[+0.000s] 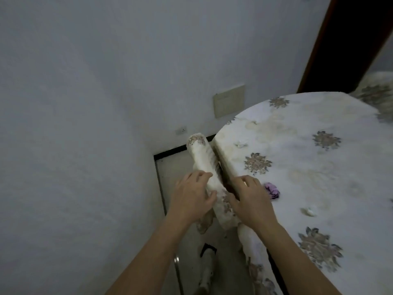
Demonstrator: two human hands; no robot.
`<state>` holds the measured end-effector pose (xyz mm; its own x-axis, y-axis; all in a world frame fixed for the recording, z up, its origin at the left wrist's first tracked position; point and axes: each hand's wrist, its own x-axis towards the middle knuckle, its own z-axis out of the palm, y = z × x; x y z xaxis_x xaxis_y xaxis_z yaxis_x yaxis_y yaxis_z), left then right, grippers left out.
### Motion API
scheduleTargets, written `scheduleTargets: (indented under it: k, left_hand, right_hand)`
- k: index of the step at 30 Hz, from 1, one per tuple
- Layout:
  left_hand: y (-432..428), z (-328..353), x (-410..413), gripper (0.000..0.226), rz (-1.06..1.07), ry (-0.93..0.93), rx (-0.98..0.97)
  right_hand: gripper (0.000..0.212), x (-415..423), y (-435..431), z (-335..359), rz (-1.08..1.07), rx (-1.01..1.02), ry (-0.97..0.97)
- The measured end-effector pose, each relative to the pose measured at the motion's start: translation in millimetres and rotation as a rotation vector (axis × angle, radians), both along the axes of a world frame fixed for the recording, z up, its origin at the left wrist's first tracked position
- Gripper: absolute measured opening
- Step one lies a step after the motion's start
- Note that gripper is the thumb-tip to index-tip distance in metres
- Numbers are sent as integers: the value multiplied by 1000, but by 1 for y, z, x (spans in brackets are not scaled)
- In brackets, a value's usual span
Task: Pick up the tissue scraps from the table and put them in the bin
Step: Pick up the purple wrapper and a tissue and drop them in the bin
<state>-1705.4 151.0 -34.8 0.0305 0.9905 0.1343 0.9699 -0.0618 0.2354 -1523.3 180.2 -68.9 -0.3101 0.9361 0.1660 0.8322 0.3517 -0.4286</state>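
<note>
A crumpled purple tissue scrap (272, 190) lies on the round table's floral cloth (319, 167), just right of my right hand (249, 201). Two small white scraps lie farther off, one near the front (308, 211) and one toward the back (240, 144). My right hand rests on the table's left edge with its fingers bent down onto the cloth. A pale spot shows between the fingers, and I cannot tell whether they pinch anything. My left hand (191, 199) grips the cloth-covered chair back (202, 154) beside the table. No bin is in view.
The chair stands tight against the table's left edge, with a narrow gap between them. A white wall with a socket (181, 130) and a beige plate (229, 101) is close on the left. A dark door frame (340, 50) rises behind the table. Tiled floor (176, 177) lies below.
</note>
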Motion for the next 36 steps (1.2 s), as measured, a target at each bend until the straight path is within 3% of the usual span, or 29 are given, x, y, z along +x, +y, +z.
scheduleTargets:
  k: [9, 19, 28, 32, 36]
  left_hand:
    - [123, -20, 52, 49, -382, -63, -51]
    - [191, -64, 103, 46, -713, -64, -182]
    - [206, -122, 114, 41, -844, -50, -365]
    - [208, -148, 112, 47, -813, -31, -462]
    - [208, -164, 118, 58, -818, -9, -515]
  right_hand:
    - [42, 46, 38, -19, -351, -118, -25]
    - [42, 103, 26, -40, -789, -209, -43]
    - [40, 140, -10, -85, -1030, -397, 70]
    - [44, 146, -14, -107, -1124, -452, 238]
    - [49, 146, -7, -129, -1141, -560, 276]
